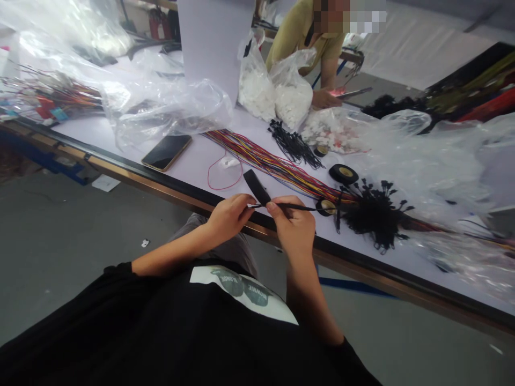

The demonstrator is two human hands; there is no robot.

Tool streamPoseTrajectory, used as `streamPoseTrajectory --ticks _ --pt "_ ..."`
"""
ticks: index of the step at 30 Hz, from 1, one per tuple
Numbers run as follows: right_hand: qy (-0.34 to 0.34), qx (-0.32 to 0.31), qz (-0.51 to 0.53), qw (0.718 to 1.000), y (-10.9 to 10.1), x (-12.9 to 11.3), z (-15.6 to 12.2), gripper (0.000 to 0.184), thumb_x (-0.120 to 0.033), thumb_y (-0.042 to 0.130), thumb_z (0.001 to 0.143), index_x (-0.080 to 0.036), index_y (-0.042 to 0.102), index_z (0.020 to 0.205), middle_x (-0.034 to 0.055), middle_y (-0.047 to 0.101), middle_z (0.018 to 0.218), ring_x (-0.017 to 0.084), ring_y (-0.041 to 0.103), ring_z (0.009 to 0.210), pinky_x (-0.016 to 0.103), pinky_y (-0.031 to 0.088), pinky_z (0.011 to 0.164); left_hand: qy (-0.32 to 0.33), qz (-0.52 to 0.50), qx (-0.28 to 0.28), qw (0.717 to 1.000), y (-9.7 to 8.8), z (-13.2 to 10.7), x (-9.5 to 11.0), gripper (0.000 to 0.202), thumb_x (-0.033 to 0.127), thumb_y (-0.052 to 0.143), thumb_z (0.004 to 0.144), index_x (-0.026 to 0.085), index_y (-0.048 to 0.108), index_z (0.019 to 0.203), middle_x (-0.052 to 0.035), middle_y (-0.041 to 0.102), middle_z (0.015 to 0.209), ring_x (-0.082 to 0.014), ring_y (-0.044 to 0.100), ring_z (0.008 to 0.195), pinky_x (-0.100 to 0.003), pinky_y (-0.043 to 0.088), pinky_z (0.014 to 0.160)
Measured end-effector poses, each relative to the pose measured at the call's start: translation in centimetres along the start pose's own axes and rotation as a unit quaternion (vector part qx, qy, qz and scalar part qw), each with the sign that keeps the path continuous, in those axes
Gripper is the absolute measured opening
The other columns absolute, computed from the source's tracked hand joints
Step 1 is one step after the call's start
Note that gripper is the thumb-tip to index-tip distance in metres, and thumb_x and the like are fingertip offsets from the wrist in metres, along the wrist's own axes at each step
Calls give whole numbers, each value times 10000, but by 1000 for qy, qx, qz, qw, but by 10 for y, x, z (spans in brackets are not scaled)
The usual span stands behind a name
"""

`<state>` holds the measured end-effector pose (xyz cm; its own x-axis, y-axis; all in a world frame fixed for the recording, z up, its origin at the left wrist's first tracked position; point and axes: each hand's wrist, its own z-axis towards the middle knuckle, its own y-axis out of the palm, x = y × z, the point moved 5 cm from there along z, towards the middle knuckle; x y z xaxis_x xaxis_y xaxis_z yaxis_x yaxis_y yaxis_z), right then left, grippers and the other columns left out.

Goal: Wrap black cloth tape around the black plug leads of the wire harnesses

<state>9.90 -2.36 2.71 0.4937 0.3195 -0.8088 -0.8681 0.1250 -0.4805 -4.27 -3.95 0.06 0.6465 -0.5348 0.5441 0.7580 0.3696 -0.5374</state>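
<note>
My left hand (229, 217) and my right hand (293, 225) meet at the table's front edge, both pinched on a thin black-wrapped wire bundle (295, 206). A strip of black tape (256, 186) rises from the pinch point toward the table. The bundle runs right into a long harness of coloured wires (273, 163) lying across the white table (201, 158). A roll of black tape (343, 173) lies just beyond the harness. A pile of black clips (374, 212) sits to the right of my hands.
A phone (167, 151) lies face up left of my hands, by a red wire loop (223, 174). Clear plastic bags (169, 107) and bags of white parts (276, 91) cover the far side. A person in a yellow shirt (300, 32) works across the table.
</note>
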Motion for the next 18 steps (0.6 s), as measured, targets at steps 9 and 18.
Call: streamPoseTrajectory --ticks 9,18 --pt "56 7 50 997 5 13 0 218 -425 600 727 -211 577 696 -10 635 651 185 628 644 334 480 655 -105 -122 -63 985 -2 -1 -11 84 171 552 779 148 630 761 -34 687 712 -114 630 667 -212 467 635" --pt "35 -31 28 999 6 6 1 204 -393 613 716 -204 592 643 -11 645 615 168 613 626 305 462 645 -351 -589 -180 706 29 3 -27 468 394 769 558 161 558 904 -33 638 851 -149 619 834 -338 480 826"
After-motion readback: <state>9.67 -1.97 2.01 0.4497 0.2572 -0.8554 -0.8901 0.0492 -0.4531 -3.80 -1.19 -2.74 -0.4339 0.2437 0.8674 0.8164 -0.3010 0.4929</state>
